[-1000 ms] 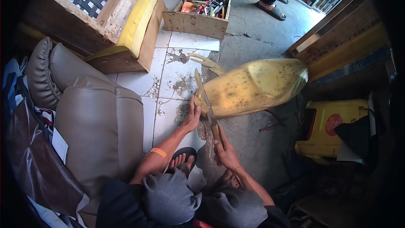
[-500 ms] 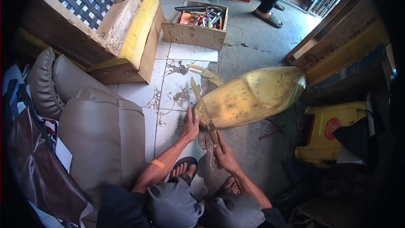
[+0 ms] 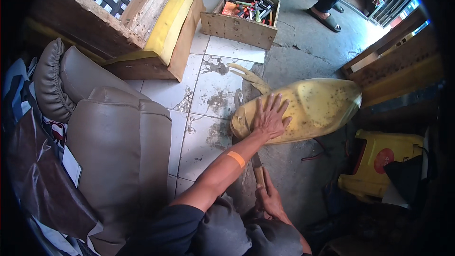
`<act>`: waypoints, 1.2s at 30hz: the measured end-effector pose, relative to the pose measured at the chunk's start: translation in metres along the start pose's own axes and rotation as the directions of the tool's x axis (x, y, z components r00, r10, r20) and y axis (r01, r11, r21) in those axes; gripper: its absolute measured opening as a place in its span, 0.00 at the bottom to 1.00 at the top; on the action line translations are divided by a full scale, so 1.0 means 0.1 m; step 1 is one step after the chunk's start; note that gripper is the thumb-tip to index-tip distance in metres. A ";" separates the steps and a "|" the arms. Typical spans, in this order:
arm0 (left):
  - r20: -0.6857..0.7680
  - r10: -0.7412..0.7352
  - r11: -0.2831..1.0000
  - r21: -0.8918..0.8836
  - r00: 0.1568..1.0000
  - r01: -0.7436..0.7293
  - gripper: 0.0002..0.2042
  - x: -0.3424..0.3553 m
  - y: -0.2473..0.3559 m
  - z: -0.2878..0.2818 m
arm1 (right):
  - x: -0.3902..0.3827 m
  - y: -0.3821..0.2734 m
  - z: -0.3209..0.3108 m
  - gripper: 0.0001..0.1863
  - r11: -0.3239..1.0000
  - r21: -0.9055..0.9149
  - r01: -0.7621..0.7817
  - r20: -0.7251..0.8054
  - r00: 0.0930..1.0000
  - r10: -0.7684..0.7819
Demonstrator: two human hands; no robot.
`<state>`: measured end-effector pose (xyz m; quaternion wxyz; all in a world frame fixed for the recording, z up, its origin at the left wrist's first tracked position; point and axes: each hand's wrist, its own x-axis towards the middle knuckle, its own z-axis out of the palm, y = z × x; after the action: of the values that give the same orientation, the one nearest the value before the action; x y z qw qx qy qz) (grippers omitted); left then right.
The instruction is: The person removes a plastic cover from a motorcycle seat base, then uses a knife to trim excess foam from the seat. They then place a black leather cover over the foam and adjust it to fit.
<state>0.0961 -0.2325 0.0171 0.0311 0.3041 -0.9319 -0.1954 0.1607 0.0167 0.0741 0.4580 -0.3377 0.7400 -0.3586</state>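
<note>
Daylight glares off the upper-right floor (image 3: 364, 32); corners are black.

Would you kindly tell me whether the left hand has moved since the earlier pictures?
Yes. Judged against the white tiles, the left hand has moved right, from their edge onto the yellow foam.

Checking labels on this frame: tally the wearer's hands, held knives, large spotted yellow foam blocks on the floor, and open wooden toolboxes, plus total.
Hands: 2 (left hand, right hand)
Held knives: 1 (wooden-handled knife)
Foam blocks: 1 (yellow foam block)
Toolboxes: 1 (open wooden toolbox)
Total: 5
</note>
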 end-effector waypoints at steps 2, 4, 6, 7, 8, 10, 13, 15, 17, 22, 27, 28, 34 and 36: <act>-0.024 -0.021 0.999 -0.029 0.999 0.020 0.35 -0.07 -0.02 0.04 | 0.30 -0.45 -0.10 0.36 0.923 0.222 -0.313 0.183 0.944 0.275; -0.049 -0.017 1.000 -0.019 0.999 0.016 0.35 -0.09 0.00 0.07 | 0.44 -0.54 -0.08 0.36 0.902 0.301 -0.309 0.214 0.944 0.252; 0.029 -0.025 0.999 -0.041 0.999 0.026 0.35 -0.08 0.02 -0.06 | 0.36 -0.52 -0.10 0.36 0.915 0.273 -0.297 0.198 0.948 0.249; 0.012 -0.029 0.999 -0.036 1.000 0.029 0.34 -0.05 0.01 -0.06 | 0.31 -0.45 -0.10 0.36 0.937 0.234 -0.260 0.180 0.959 0.221; 0.009 -0.027 0.999 -0.034 1.000 0.028 0.34 -0.05 0.02 -0.05 | 0.26 -0.32 -0.09 0.36 0.956 0.199 -0.216 0.155 0.970 0.187; -0.010 -0.024 0.999 -0.029 1.000 0.024 0.34 -0.01 0.06 -0.03 | 0.26 -0.05 -0.11 0.36 0.986 0.119 -0.117 0.105 0.989 0.104; -0.006 -0.046 0.998 -0.044 0.999 0.046 0.34 -0.09 -0.01 0.06 | 0.45 -0.50 -0.06 0.36 0.948 0.132 -0.290 0.204 0.944 0.260; 0.007 -0.053 0.998 -0.043 0.999 0.053 0.34 -0.06 -0.04 -0.04 | 0.48 -0.65 -0.08 0.36 0.928 0.150 -0.340 0.246 0.922 0.298; 0.030 -0.049 0.998 -0.045 0.998 0.051 0.34 -0.08 -0.01 -0.10 | 0.21 -0.61 -0.14 0.36 0.908 0.155 -0.389 0.239 0.906 0.348; -0.050 -0.049 0.998 -0.046 0.998 0.047 0.34 -0.07 0.05 -0.02 | 0.21 -0.19 -0.03 0.37 0.964 0.207 -0.167 0.161 0.978 0.135; 0.014 -0.065 0.996 -0.063 0.998 0.065 0.34 -0.08 0.02 -0.12 | 0.34 -0.52 -0.12 0.37 0.863 0.322 -0.389 0.296 0.908 0.298; 0.007 -0.066 0.996 -0.055 0.998 0.066 0.34 -0.10 0.02 -0.12 | 0.19 -0.44 -0.16 0.37 0.866 0.301 -0.400 0.287 0.904 0.318; 0.001 -0.044 0.997 -0.064 0.999 0.044 0.35 -0.03 0.09 -0.09 | 0.53 -0.49 -0.03 0.36 0.871 0.347 -0.349 0.280 0.925 0.259; 0.046 -0.064 0.995 -0.079 0.997 0.067 0.35 -0.08 0.03 -0.10 | 0.56 -0.51 0.01 0.36 0.881 0.331 -0.339 0.288 0.925 0.247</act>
<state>0.1025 -0.2290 0.0281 0.0168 0.3287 -0.9132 -0.2404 0.1507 -0.0566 0.0921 0.6483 -0.1679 0.6404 -0.3761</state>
